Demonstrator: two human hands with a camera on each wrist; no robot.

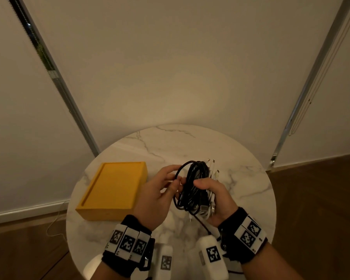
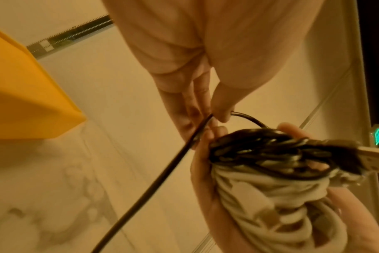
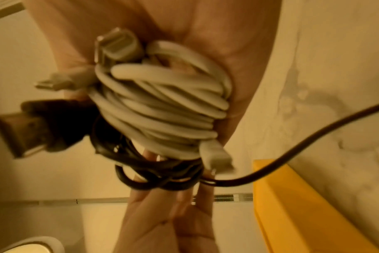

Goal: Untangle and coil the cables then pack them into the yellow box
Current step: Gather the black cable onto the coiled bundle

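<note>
While the black cable is not yet fully wound, its coil sits against a white cable coil in the right hand, fingers clenched around both above the bench. The left hand pinches the loose black strand, likely to guide another loop. The yellow box waits alongside.

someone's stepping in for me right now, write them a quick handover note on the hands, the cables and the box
Right hand grips the bundle: white cable coiled, black cable coiled beside it.
Left hand pinches the black cable's loose strand, which trails down toward the marble table.
Yellow box sits on the table, left of the hands, no cable in it.
Left: wind in the black strand, then put the bundle in the box.
</note>
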